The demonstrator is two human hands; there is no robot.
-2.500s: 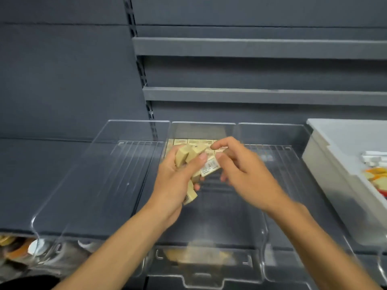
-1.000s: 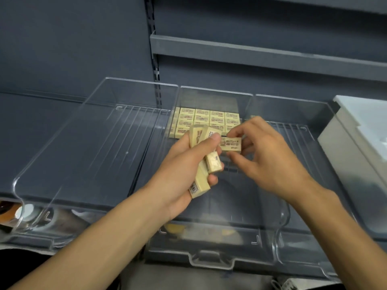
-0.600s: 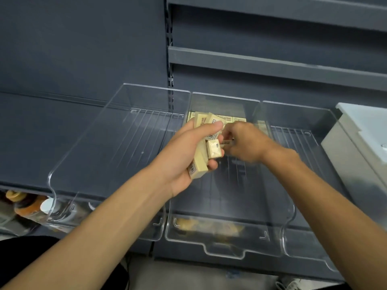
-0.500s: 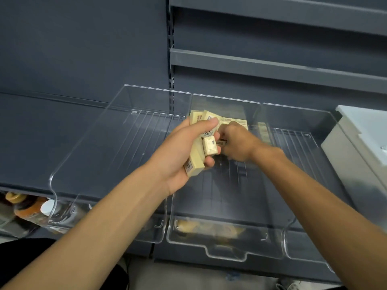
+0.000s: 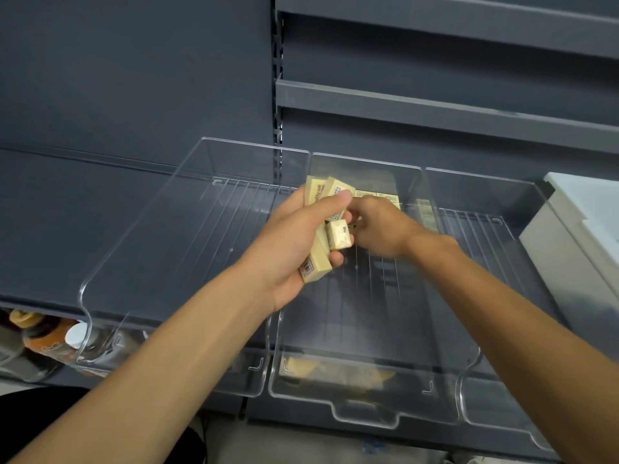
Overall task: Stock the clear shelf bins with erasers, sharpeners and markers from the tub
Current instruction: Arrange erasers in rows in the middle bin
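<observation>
Erasers (image 5: pixel 338 234) sat bunched in the left hand (image 5: pixel 284 252), thumb and fingers curled round them above the middle clear bin (image 5: pixel 365 420). Just beyond, the right hand (image 5: pixel 382 229) curled downward, its pinch hidden. Eraser rows (image 5: pixel 385 196) lined the bin's back.

Pretty dim overall, light seems to come from above. Soft glare streaks on the front rims of the clear bins (image 5: pixel 365 421), lower centre. Wide-angle bends the shelf edges (image 5: pixel 435 112) upper right, everything's slightly soft.

grey shelf ledge (image 5: pixel 435 110) upper right; slotted upright (image 5: pixel 277 95) centre; capped bottles (image 5: pixel 45 339) lower left
</observation>
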